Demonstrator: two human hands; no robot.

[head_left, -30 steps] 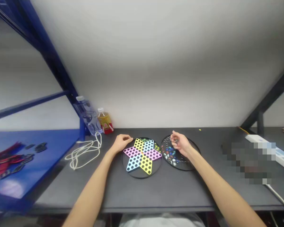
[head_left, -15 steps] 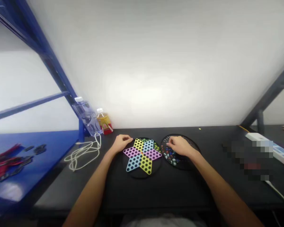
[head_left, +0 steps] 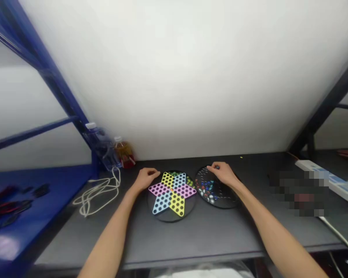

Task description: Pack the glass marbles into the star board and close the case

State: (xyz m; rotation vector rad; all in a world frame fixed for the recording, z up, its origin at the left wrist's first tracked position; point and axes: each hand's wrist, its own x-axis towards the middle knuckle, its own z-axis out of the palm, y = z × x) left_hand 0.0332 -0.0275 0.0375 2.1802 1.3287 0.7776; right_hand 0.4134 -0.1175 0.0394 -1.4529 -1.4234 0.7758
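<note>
The left hand (head_left: pixel 146 178) lies at the near-left edge of a star-shaped Chinese checkers board (head_left: pixel 172 197), its fingers (head_left: pixel 156 173) loosely curled and reaching toward the yellow point, with nothing visible in their hold. The board sits on a dark grey table (head_left: pixel 205 239), its pink, yellow, blue and green-dotted arms pierced with holes, and a few marbles show in the far-right arm. Just to its right lies a round black board (head_left: pixel 220 200) carrying many coloured glass marbles (head_left: pixel 205 189), mostly bunched on its left side. The right hand (head_left: pixel 224 173) sits over the far edge of this second board, its fingers (head_left: pixel 211 168) bunched together; they may be pinching a dark marble, but from this view I cannot tell. Nothing stands between the hands and the boards. Farther left, a clear water bottle (head_left: pixel 100 144) and a juice bottle (head_left: pixel 123 152) stand by the wall, with a coiled white cable (head_left: pixel 97 195) in front of them. A white power strip (head_left: pixel 316 168) lies on the right, beside a pixelated patch that hides whatever is there.
</note>
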